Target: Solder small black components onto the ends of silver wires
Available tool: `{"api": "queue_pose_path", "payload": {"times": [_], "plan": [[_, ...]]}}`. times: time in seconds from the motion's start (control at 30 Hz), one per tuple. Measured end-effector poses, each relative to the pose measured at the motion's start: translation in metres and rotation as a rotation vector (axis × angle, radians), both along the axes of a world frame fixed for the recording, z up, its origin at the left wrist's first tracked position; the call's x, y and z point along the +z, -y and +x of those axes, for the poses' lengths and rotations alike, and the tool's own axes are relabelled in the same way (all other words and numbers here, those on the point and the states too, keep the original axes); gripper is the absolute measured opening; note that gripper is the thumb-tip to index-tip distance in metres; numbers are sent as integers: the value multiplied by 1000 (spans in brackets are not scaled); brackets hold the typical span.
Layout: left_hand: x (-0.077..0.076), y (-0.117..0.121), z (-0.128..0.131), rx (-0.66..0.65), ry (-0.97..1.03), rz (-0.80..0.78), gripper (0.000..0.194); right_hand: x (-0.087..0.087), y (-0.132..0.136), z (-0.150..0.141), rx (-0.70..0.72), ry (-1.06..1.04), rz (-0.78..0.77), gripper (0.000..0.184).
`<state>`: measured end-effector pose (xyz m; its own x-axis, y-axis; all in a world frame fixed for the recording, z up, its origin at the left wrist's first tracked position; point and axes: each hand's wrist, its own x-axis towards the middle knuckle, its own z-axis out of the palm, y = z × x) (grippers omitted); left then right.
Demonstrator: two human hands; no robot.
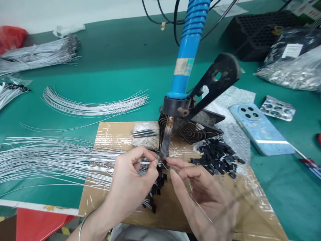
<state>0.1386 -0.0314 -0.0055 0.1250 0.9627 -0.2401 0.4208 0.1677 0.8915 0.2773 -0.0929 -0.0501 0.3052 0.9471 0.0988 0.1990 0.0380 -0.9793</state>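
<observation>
A blue-handled soldering iron [180,72] is clamped tip-down in a black metal stand [218,80]. Close beside its tip, my left hand [135,182] is closed in a pinch on a tiny piece, mostly covered by the fingertips. From the other side, my right hand [200,192] pinches a thin solder wire [200,208], its end near the tip and its tail trailing across the palm. Long white wires [62,160] run behind my left hand. Beneath my hands, black-ended wires [155,187] lie bunched on the cardboard [120,132].
Small black pieces [217,155] lie heaped at the right, close to a blue phone [260,129]. A fan grille [198,130] stands behind the iron. Another white wire bundle [95,105] rests on the green mat [112,73]. Filled bags [296,70] and a black tray [260,31] sit far right.
</observation>
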Motion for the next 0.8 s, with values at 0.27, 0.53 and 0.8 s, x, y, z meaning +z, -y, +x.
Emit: {"api": "queue_pose_path", "payload": {"times": [0.27, 0.53, 0.8], "plan": [[1, 1, -1, 4, -29, 10, 10, 2, 1, -1, -5, 1, 25, 13], [0, 2, -2, 1, -58, 34, 11, 3, 0, -2, -4, 1, 33, 14], [0, 0, 1, 0, 0, 25, 10, 1, -2, -3, -29, 10, 64, 11]]}}
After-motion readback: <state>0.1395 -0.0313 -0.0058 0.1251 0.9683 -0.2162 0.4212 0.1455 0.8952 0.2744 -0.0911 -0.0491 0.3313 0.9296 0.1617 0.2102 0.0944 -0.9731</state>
